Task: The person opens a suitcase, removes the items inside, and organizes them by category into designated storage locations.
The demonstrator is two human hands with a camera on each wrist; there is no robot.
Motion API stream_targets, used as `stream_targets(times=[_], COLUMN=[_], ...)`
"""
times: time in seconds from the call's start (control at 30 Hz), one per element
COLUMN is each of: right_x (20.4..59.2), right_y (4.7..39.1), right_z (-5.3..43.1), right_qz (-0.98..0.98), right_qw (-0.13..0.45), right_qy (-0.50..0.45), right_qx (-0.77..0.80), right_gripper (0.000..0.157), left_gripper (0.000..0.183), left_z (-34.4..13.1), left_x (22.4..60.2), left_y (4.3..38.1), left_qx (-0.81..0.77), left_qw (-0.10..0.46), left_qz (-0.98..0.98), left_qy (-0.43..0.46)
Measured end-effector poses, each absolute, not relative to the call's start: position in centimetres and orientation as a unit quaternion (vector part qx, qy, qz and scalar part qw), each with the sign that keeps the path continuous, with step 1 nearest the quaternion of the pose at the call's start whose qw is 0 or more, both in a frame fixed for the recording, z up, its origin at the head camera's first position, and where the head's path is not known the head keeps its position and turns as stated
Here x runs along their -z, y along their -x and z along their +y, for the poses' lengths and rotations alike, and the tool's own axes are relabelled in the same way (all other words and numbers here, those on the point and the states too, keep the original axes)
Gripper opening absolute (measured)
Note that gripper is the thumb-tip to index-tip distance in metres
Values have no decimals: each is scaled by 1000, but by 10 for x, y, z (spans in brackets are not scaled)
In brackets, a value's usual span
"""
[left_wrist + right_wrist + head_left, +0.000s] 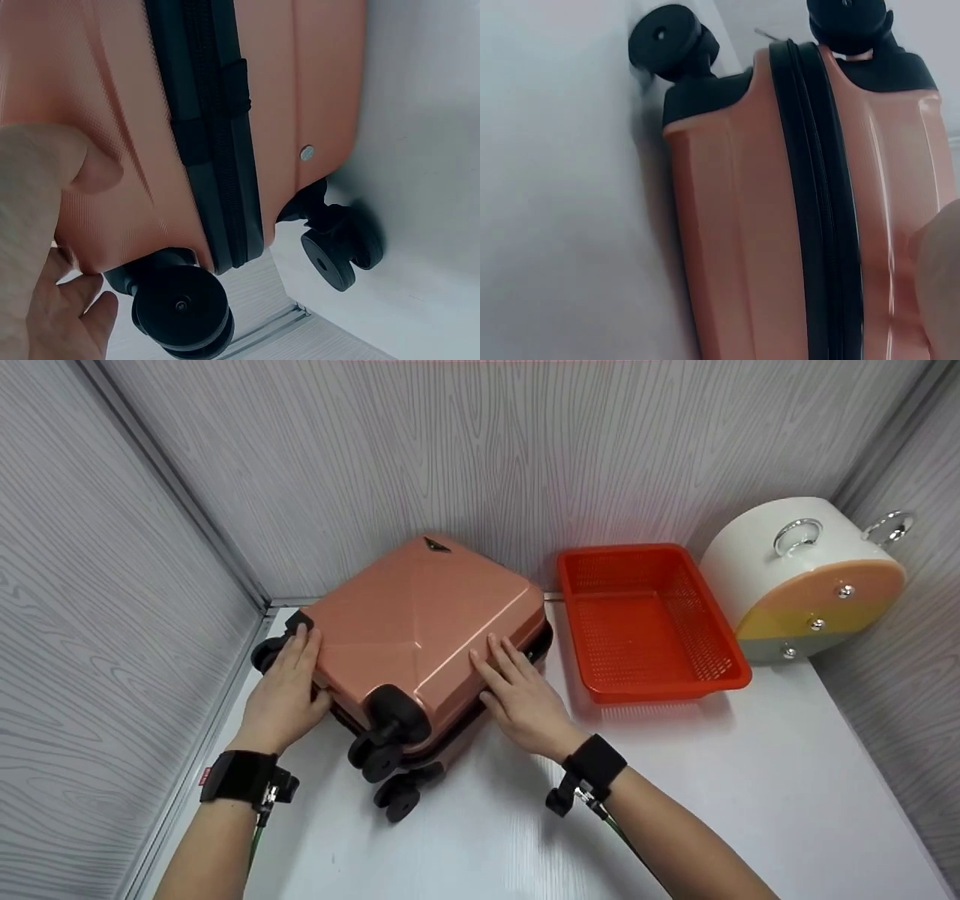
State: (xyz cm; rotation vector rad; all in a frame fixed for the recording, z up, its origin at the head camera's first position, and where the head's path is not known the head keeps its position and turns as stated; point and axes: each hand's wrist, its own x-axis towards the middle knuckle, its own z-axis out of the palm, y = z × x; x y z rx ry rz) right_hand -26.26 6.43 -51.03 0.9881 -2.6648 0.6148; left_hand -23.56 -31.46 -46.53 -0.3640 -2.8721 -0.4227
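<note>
A salmon-pink hard-shell suitcase [427,615] lies flat on the white table, turned at an angle. My left hand [281,697] rests on its left end beside a black caster wheel, fingers fairly straight. In the left wrist view the thumb of my left hand [45,172] touches the shell beside the black zipper band [214,142]. On the near right edge of the lid lies my right hand [525,701], its fingers extended. The right wrist view shows the suitcase's long side [735,225], with part of my right hand [939,277] against the shell.
An orange-red perforated plastic basket [656,637] stands right of the suitcase. Beyond it sits a white rounded box [772,547] with a striped front and silver ring handles. Grey wood-patterned panels [480,450] enclose the back and sides. Black casters [397,795] stick out toward the front.
</note>
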Motion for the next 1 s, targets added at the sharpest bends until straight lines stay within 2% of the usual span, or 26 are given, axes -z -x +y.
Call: stream_targets(times=[0.1,0.37,0.57,0.83,1.0], right_x=[509,496,486,469,466], right_y=[272,303,313,328,337], right_z=[73,98,112,114,117], right_qz=[-917,-928,-923,-922,-918], right_qw=[105,62,15,-49,-70], right_qy=[-324,-279,-252,-201,-195], right_qx=[-209,-241,-291,-326,-338], right_gripper=[58,59,63,84,84], left_gripper=[92,86,84,81,77], left_z=[-311,-278,-248,-216,-202], left_x=[465,469,474,471,473], left_y=[234,239,238,242,242], left_qx=[134,94,102,79,49], left_qw=[99,168,175,214,239], left_qz=[-976,-969,-968,-966,-963], left_qy=[139,157,149,125,115])
